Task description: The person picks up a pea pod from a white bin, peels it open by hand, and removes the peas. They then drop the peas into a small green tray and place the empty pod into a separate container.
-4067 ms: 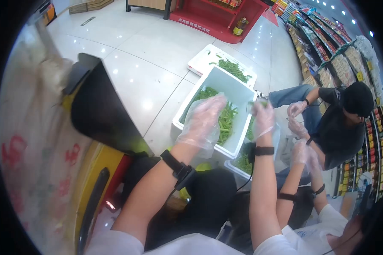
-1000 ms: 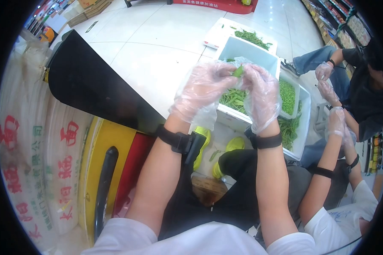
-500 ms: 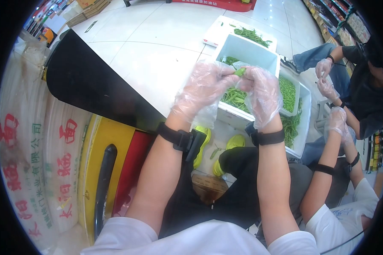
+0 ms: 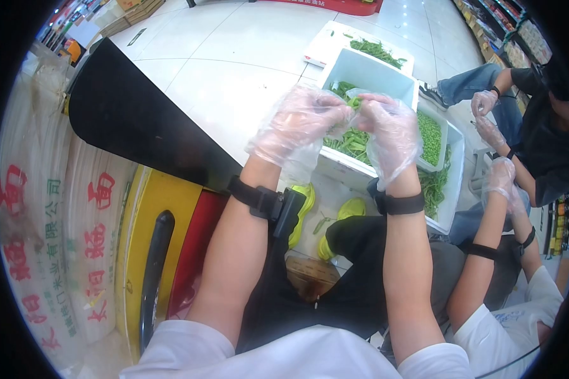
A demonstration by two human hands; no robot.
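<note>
My left hand (image 4: 297, 123), in a loose clear plastic glove, has its fingers pinched over the white foam box (image 4: 392, 82). Opposite it, my right hand (image 4: 389, 126) is gloved the same way, thumb and fingers pressed together. Between the two sets of fingertips shows a green pea pod (image 4: 354, 101), partly hidden by fingers and plastic. Flat green pods (image 4: 351, 145) lie in the box below. A tub of shelled peas (image 4: 430, 136) stands just right of my right hand.
Another foam box (image 4: 449, 205) holds more pods. Beyond, pods (image 4: 376, 52) lie on a white lid (image 4: 325, 41). Two gloved co-workers sit at the right. A black panel (image 4: 145, 120) and a yellow-red cart (image 4: 148, 189) stand left, beside stacked sacks (image 4: 57, 221). One pod (image 4: 320, 225) lies between my shoes.
My hands have shifted slightly apart, and the left wrist has moved a little left. The pod between the fingertips shows less clearly than before.
</note>
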